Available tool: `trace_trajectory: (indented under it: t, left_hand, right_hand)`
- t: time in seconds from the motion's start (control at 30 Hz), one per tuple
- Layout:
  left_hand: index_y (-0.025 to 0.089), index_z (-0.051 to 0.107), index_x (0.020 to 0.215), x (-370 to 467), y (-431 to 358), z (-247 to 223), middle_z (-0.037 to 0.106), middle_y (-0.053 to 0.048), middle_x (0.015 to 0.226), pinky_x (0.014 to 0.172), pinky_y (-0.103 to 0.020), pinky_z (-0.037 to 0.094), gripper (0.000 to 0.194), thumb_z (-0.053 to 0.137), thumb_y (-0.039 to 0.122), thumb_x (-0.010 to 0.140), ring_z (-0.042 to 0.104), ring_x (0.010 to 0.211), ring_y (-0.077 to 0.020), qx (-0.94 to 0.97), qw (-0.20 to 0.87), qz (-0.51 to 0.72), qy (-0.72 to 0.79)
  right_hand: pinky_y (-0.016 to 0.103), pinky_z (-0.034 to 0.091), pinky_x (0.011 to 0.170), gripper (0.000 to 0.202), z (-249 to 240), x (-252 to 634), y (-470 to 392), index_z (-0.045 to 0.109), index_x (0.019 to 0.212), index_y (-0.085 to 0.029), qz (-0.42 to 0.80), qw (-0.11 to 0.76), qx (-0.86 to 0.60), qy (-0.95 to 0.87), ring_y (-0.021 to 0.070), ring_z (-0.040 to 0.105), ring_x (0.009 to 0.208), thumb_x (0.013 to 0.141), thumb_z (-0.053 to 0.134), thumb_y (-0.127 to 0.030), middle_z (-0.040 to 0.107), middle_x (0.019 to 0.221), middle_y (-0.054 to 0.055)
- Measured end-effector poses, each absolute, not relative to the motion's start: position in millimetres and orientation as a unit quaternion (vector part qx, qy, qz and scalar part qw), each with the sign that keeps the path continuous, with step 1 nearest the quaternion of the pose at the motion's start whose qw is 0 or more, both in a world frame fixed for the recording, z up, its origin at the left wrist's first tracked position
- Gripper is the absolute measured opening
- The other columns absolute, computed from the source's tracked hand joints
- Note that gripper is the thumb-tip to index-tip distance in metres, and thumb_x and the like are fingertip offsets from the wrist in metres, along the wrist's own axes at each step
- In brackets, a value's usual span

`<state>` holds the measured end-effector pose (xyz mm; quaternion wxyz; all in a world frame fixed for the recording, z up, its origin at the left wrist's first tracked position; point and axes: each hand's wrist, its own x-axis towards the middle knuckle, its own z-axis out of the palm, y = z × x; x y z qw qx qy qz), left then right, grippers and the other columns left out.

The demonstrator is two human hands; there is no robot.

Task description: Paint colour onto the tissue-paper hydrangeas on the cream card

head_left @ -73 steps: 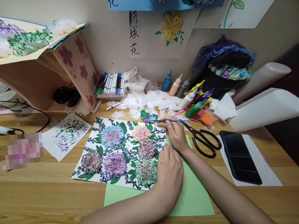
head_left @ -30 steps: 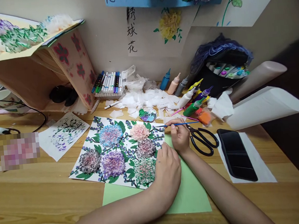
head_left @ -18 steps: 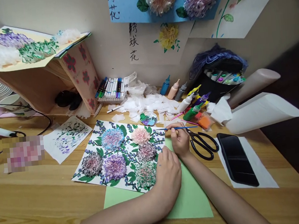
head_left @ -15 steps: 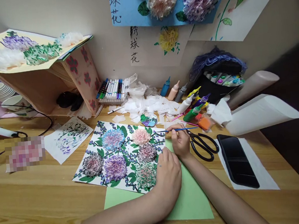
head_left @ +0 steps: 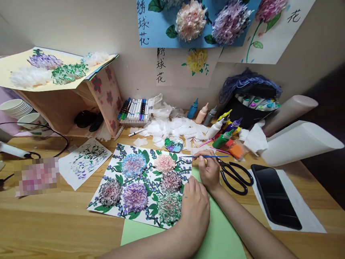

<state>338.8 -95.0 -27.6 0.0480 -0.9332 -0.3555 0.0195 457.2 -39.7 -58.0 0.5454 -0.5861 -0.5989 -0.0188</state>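
Note:
A flower picture (head_left: 109, 171) lies on the table, with raised, fringed blossoms among painted green leaves and purple buds. My right hand (head_left: 209, 170) pinches a thin blue paintbrush (head_left: 215, 156); its tip points left over the picture's upper right corner. Against the right edge of the picture, beside the green and pink blossom (head_left: 169, 207), rests my left hand (head_left: 196, 208). Its fingers are bent and close together, and its thumb is hidden. Green paper (head_left: 220, 230) sticks out from under the picture. A small paint-smeared palette (head_left: 173, 144) sits just above the picture.
Black-handled scissors (head_left: 235, 176) and a phone (head_left: 275, 197) lie to the right. Paint bottles (head_left: 221, 139), white paper scraps (head_left: 166, 128) and a marker box (head_left: 133, 110) stand along the wall. A paint-dabbed sheet (head_left: 86, 161) is at the left.
My view has tilted up slightly, so the scene sits lower. The brush slants a little differently in my right hand. My left hand stays at the picture's right edge.

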Motion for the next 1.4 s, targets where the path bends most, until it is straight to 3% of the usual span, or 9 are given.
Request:
trace_trajectory:
  t: [0.2,0.33,0.47,0.57,0.67,0.77,0.97,1.17,1.4]
  left_hand:
    - [0.005,0.064,0.111,336,-96,-15,0.067,-0.015,0.106,0.087,-0.036,0.049,0.026,0.049,0.015,0.092,0.060,0.101,-0.0254,-0.930,0.021,-0.009,-0.367]
    - [0.012,0.063,0.091,308,-94,17,0.064,-0.010,0.087,0.070,-0.036,0.050,0.020,0.045,0.019,0.094,0.057,0.083,-0.0250,-0.925,-0.070,-0.104,-0.359]
    - [0.017,0.061,0.085,236,-87,48,0.064,-0.006,0.086,0.079,-0.035,0.048,0.038,0.027,0.022,0.101,0.056,0.083,-0.0207,-0.859,-0.217,-0.249,-0.391]
    - [0.019,0.061,0.084,162,-83,48,0.067,-0.004,0.086,0.082,-0.031,0.048,0.047,0.019,0.027,0.103,0.060,0.085,-0.0178,-0.721,-0.300,-0.352,-0.515]
    - [0.019,0.061,0.084,93,-83,25,0.068,-0.006,0.086,0.079,-0.032,0.050,0.046,0.021,0.031,0.102,0.063,0.084,-0.0194,-0.608,-0.199,-0.392,-0.661]
    - [0.017,0.064,0.089,45,-79,-1,0.068,-0.010,0.092,0.087,-0.042,0.047,0.041,0.026,0.029,0.099,0.060,0.092,-0.0259,-0.597,-0.133,-0.370,-0.699]
    - [0.019,0.064,0.116,17,-48,-22,0.065,-0.008,0.124,0.103,-0.044,0.039,0.032,0.039,0.024,0.096,0.053,0.116,-0.0246,-0.678,-0.111,-0.299,-0.662]
    - [0.016,0.066,0.114,3,-33,-33,0.066,-0.011,0.123,0.101,-0.047,0.040,0.032,0.040,0.024,0.097,0.054,0.116,-0.0271,-0.702,-0.110,-0.259,-0.654]
    - [0.016,0.063,0.115,-9,-48,-31,0.066,-0.010,0.120,0.104,-0.041,0.038,0.035,0.034,0.025,0.098,0.054,0.115,-0.0234,-0.686,-0.125,-0.278,-0.661]
  right_hand:
    - [0.034,0.047,0.070,0.022,-56,460,-45,0.057,0.083,-0.021,-0.036,0.594,-0.562,-0.574,0.0177,0.057,0.074,0.094,0.039,-0.017,0.061,0.076,0.001]
    - [0.034,0.046,0.074,0.019,-26,449,-52,0.060,0.087,-0.021,-0.022,0.618,-0.508,-0.600,0.0180,0.058,0.078,0.093,0.043,-0.014,0.063,0.077,0.001]
    - [0.034,0.047,0.078,0.027,15,401,-42,0.061,0.110,-0.022,0.036,0.496,-0.376,-0.782,0.0190,0.060,0.088,0.090,0.047,-0.010,0.066,0.094,0.006]
    - [0.033,0.048,0.076,0.028,30,330,-16,0.060,0.113,-0.022,0.055,0.428,-0.280,-0.858,0.0200,0.060,0.092,0.095,0.041,-0.013,0.065,0.099,0.009]
    - [0.033,0.047,0.077,0.025,30,244,15,0.062,0.104,-0.019,0.137,0.280,-0.246,-0.918,0.0205,0.059,0.090,0.096,0.039,-0.015,0.067,0.099,0.011]
    - [0.031,0.045,0.084,0.019,21,175,46,0.062,0.103,-0.018,0.163,0.262,-0.242,-0.920,0.0190,0.059,0.094,0.096,0.043,-0.018,0.068,0.103,0.009]
    - [0.029,0.045,0.076,0.028,1,133,87,0.062,0.091,-0.014,0.175,0.244,-0.340,-0.891,0.0164,0.061,0.079,0.098,0.035,-0.016,0.068,0.082,0.006]
    - [0.029,0.044,0.080,0.028,-5,133,86,0.062,0.099,-0.015,0.147,0.210,-0.357,-0.898,0.0176,0.059,0.088,0.099,0.034,-0.020,0.068,0.091,0.007]
    - [0.037,0.044,0.086,0.025,-5,116,71,0.063,0.102,-0.008,0.072,0.121,-0.342,-0.929,0.0273,0.054,0.102,0.091,0.041,-0.006,0.064,0.104,0.019]
